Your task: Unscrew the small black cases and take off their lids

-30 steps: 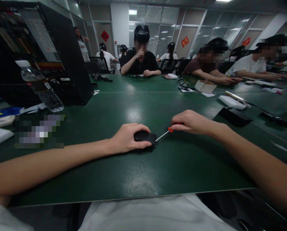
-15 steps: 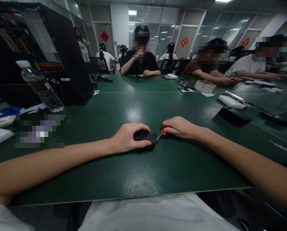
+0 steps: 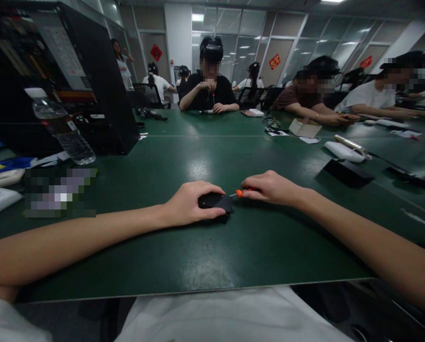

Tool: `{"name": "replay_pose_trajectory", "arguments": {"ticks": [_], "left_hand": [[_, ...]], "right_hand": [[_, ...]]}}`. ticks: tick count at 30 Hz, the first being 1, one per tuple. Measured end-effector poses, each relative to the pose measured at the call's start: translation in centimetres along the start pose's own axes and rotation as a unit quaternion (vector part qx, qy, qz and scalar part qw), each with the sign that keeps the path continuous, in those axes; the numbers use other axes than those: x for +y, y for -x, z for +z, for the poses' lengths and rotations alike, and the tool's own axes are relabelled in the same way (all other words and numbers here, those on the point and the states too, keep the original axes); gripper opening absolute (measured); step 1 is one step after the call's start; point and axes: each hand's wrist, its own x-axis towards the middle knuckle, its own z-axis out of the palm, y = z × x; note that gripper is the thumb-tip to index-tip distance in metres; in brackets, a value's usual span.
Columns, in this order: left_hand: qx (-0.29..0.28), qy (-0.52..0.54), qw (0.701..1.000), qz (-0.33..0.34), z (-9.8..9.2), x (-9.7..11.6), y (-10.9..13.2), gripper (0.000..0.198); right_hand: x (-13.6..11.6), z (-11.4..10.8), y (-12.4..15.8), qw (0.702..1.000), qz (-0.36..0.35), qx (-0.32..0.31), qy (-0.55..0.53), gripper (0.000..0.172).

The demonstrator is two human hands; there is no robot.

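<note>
My left hand [image 3: 191,202] is closed around a small black box-like device [image 3: 216,202], thumb along its near side and fingers over its far side. The device rests low at the green tabletop [image 3: 198,256]. In my right hand [image 3: 264,187] is a screwdriver [image 3: 239,193] with an orange-red handle, pinched between thumb and fingers. Its thin metal shaft points left and reaches the device's right end. Whether the tip touches the device or sits in a screw is too small to tell.
At the left stand a black computer case [image 3: 101,80] and a tilted plastic water bottle [image 3: 62,126]. A blurred-out flat item [image 3: 61,192] lies before them. To the right are a black block [image 3: 348,172], a white object [image 3: 344,151] and an open carton [image 3: 305,127]. A person [image 3: 208,90] sits opposite.
The screwdriver's shaft has swung from a slant to nearly level, and more of its handle shows. My left hand keeps its hold, with the device turned slightly.
</note>
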Motion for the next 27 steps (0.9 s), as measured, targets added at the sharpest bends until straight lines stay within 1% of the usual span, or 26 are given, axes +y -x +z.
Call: {"name": "replay_pose_trajectory", "arguments": {"ticks": [4, 7, 11, 15, 18, 20, 23, 25, 27], "left_hand": [[0.009, 0.014, 1.000, -0.004, 0.0, 0.0, 0.0, 0.039], [0.015, 0.024, 1.000, -0.008, 0.0, 0.0, 0.0, 0.036], [0.040, 0.035, 0.998, -0.016, 0.1, 0.0, 0.1, 0.034], [0.059, 0.044, 0.997, -0.024, 0.1, 0.1, 0.1, 0.033], [0.049, 0.047, 0.998, -0.016, 0.0, -0.2, 0.2, 0.038], [0.036, 0.048, 0.998, -0.019, -0.3, -0.5, 0.4, 0.045], [0.021, 0.043, 0.997, -0.057, -1.0, -1.1, 0.8, 0.054], [0.007, 0.029, 0.996, -0.086, -1.5, -1.3, 1.0, 0.048], [0.004, 0.022, 0.995, -0.101, -1.8, -1.3, 1.1, 0.045]], "right_hand": [[-0.8, 0.4, 0.1, 0.994, -0.059, 0.048, 0.083, 0.037], [-1.2, 0.5, 0.1, 0.986, -0.078, 0.075, 0.127, 0.033], [-1.4, 0.7, 0.1, 0.982, -0.060, 0.086, 0.158, 0.031], [-1.3, 1.0, 0.1, 0.984, -0.042, 0.093, 0.146, 0.030], [-1.1, 0.9, 0.0, 0.984, -0.047, 0.093, 0.143, 0.030], [-1.1, 0.8, -0.2, 0.982, -0.048, 0.096, 0.153, 0.030], [-1.5, 0.7, -0.4, 0.978, -0.058, 0.107, 0.171, 0.030], [-1.7, 0.7, -0.6, 0.975, -0.059, 0.113, 0.184, 0.030], [-2.0, 0.8, -0.8, 0.971, -0.054, 0.120, 0.198, 0.031]]}}
